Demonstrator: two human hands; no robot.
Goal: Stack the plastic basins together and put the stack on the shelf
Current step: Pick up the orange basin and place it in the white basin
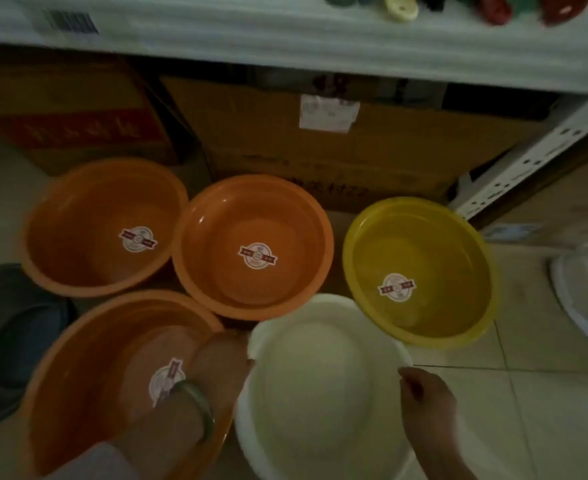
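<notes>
Several plastic basins sit on the tiled floor. A white basin (320, 386) is nearest to me, tilted, with my left hand (221, 358) gripping its left rim and my right hand (424, 403) gripping its right rim. To its left lies an orange basin (105, 368) with a sticker inside. Behind stand two more orange basins (88, 209) (251, 220), and a yellow basin (420, 268) at the right. The white shelf (285, 46) runs across the top of the view.
Cardboard boxes (320, 150) fill the space under the shelf board. A perforated white shelf post (528, 161) slants at the right. A dark round object (11, 334) lies at the left and a white object (587, 289) at the far right. Small coloured items (493, 8) lie on the shelf.
</notes>
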